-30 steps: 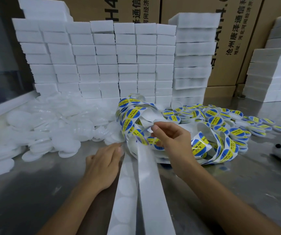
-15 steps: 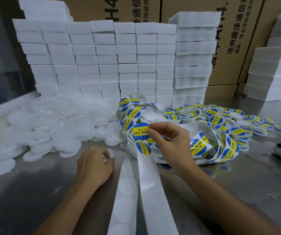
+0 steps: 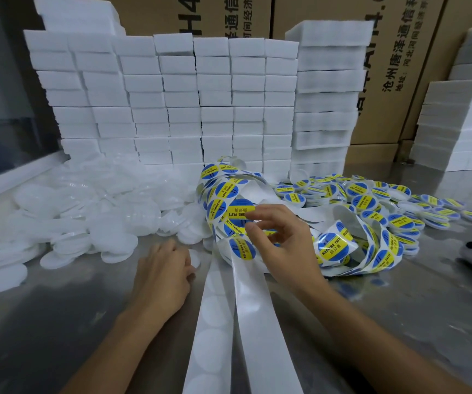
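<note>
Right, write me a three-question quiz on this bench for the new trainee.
1. True or false: the right hand pinches a round blue and yellow sticker.
2. The pile of labelled lids lies: A) on top of the white blocks, B) on the table, to the right of the right hand, C) inside a cardboard box.
3. Which two English words are printed on the stickers?
Key: 1 true; 2 B; 3 SOLDERING PASTE.
</note>
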A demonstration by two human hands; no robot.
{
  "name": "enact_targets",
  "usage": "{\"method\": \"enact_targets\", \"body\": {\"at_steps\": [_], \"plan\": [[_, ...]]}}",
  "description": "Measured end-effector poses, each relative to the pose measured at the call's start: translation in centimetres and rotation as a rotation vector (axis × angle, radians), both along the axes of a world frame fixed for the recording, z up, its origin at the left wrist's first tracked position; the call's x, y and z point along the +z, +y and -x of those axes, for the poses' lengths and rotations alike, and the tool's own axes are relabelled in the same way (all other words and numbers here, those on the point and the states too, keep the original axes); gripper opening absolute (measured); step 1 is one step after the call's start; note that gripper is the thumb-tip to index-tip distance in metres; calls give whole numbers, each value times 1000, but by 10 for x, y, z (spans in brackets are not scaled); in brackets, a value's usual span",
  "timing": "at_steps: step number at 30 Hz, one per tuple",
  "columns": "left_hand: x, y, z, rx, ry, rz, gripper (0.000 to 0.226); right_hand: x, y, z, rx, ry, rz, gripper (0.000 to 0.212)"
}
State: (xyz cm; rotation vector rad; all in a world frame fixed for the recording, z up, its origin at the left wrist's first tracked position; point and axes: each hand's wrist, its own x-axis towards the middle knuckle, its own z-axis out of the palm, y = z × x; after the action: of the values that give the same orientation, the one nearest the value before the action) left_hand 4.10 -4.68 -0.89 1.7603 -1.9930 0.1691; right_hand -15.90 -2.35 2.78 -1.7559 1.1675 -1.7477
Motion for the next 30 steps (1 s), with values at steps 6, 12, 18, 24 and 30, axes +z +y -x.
{"method": "enact_targets", "body": {"at_steps": [6, 12, 18, 24, 30], "plan": [[4, 3, 14, -248, 851, 0, 22, -1, -1, 1, 40, 14, -24, 17], [32, 20, 28, -590, 1758, -389, 17, -5, -3, 1, 21, 132, -61, 23], [35, 24, 30, -577, 1734, -364, 23, -5, -4, 2, -29, 139, -66, 6], [29, 20, 27, -512, 1725, -294, 28, -3, -4, 0, -39, 74, -7, 9], [24, 14, 23, -391, 1804, -266, 13, 8, -5, 7, -36, -212, 0, 17]]}}
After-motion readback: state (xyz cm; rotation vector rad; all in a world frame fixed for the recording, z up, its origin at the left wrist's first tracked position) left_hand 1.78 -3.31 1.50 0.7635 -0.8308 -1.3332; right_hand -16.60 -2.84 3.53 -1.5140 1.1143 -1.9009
